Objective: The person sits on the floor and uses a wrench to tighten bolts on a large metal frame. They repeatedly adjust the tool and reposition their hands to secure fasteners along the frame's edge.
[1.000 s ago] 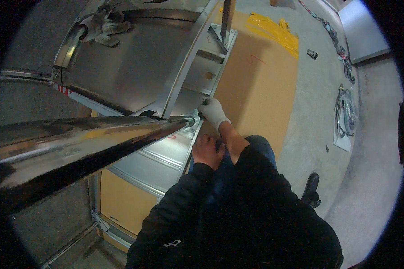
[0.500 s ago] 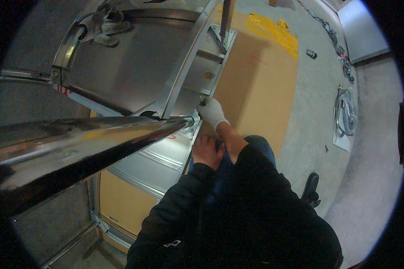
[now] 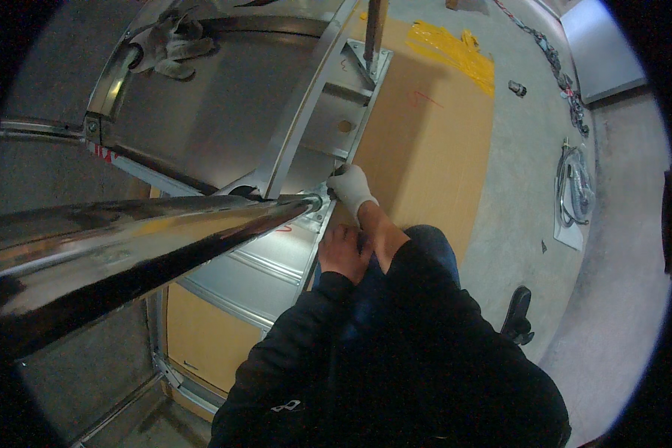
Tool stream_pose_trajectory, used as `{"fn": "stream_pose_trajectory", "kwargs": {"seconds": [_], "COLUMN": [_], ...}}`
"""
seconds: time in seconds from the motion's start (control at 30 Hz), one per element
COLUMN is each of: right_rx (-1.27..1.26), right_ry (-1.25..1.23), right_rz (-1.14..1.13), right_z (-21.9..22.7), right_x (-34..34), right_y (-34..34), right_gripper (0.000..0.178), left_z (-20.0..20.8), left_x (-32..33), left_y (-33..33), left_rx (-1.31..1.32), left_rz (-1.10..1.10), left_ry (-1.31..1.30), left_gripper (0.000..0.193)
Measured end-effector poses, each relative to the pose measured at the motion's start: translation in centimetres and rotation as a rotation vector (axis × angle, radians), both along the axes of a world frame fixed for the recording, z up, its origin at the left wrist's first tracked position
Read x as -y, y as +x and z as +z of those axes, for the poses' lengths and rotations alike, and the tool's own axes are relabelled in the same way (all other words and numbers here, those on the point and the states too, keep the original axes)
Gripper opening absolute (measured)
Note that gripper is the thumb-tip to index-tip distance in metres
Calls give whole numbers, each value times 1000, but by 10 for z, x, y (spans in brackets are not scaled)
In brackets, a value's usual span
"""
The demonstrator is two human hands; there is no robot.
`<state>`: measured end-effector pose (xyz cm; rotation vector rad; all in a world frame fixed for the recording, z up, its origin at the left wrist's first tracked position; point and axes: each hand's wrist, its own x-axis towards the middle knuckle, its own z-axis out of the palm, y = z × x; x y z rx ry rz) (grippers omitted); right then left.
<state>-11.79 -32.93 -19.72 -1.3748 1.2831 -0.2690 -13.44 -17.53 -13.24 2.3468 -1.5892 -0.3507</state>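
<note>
My right hand (image 3: 353,186), in a white glove, is closed at the edge of the metal frame (image 3: 361,131), right beside the bolted foot plate (image 3: 319,212) of a shiny metal post (image 3: 149,239). A small dark bit shows by its fingertips, but I cannot make out what they grip. Just below, my bare left hand (image 3: 343,254) lies with its fingers stretched over my jeans at the frame's edge, holding nothing that I can see. The right forearm passes close over the left hand's side.
Work gloves (image 3: 173,46) lie on the broad metal panel (image 3: 224,89) at upper left. Cardboard (image 3: 425,142) with yellow plastic (image 3: 455,56) covers floor to the right. Beyond are a small dark fitting (image 3: 517,89), a chain (image 3: 549,60), bagged hoses (image 3: 575,187) and a black object (image 3: 518,315).
Almost nothing differs. My right hand stays at the frame's edge beside the foot plate, shifted only very slightly, and my left hand stays where it was.
</note>
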Motion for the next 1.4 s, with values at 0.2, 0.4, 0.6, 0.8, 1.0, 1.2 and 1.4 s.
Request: {"fn": "stream_pose_trajectory", "kwargs": {"seconds": [0.2, 0.4, 0.6, 0.8, 1.0, 1.2, 1.4], "right_rx": [89, 47, -42, -93, -274, -389, -450], "right_ry": [11, -76, -148, -188, -295, -607, -955], "right_rz": [-2, 30, -19, 14, 359, 866, 1395], "right_z": [9, 7, 0, 13, 58, 71, 73], "right_x": [-4, -6, -10, -12, -2, 7, 7], "right_y": [-2, 0, 7, 6, 6, 13, 33], "right_gripper": [16, 18, 20, 26, 29, 18, 13], "left_z": [2, -15, -24, -40, 15, 14, 6], "left_x": [1, 0, -4, -4, 2, 1, 1], "left_y": [0, 2, 3, 5, 2, 1, -2], "left_rx": [-40, -50, 22, 1, -134, -159, -127], "left_rz": [22, -18, -40, -40, 20, 38, 28], "left_ry": [49, 79, 24, 53, 132, 93, 74], "left_gripper": [32, 35, 38, 38, 35, 34, 33]}}
